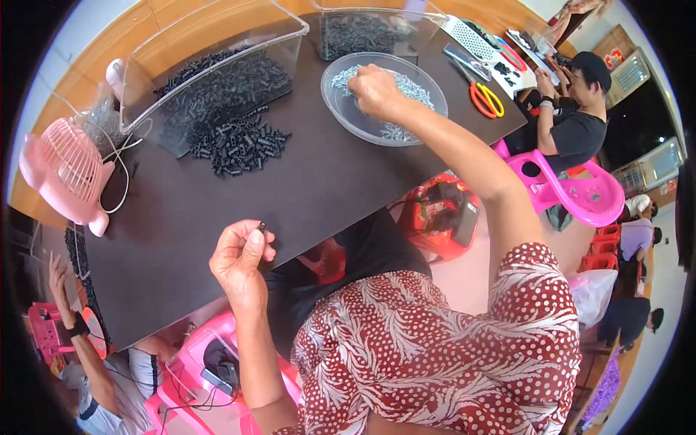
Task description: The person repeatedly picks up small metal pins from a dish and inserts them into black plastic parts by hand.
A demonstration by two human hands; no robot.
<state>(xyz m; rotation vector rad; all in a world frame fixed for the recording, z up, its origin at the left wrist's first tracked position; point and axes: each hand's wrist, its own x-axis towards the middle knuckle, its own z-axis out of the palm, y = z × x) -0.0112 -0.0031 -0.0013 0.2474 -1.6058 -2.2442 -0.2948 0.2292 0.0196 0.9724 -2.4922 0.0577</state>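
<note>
Over the near edge of the table, my left hand (243, 257) pinches a small black plastic piece (262, 226) between thumb and fingers. My right hand (377, 93) reaches into a round clear bowl (335, 119) at the far middle, which holds many small silvery metal parts (409, 90). Its fingers are drawn together and point down; whatever is between them is too small or hidden to make out. Left of the bowl, a loose heap of short black plastic pieces (239, 145) lies on the dark tabletop (196, 210).
Behind the heap, a large clear bin (217, 80) holds black pieces; a second clear bin (370, 32) stands behind the bowl. A pink fan (69, 170) is at left. Orange-and-yellow-handled pliers (484, 100) lie right. Co-workers sit at right (580, 123) and lower left (98, 370).
</note>
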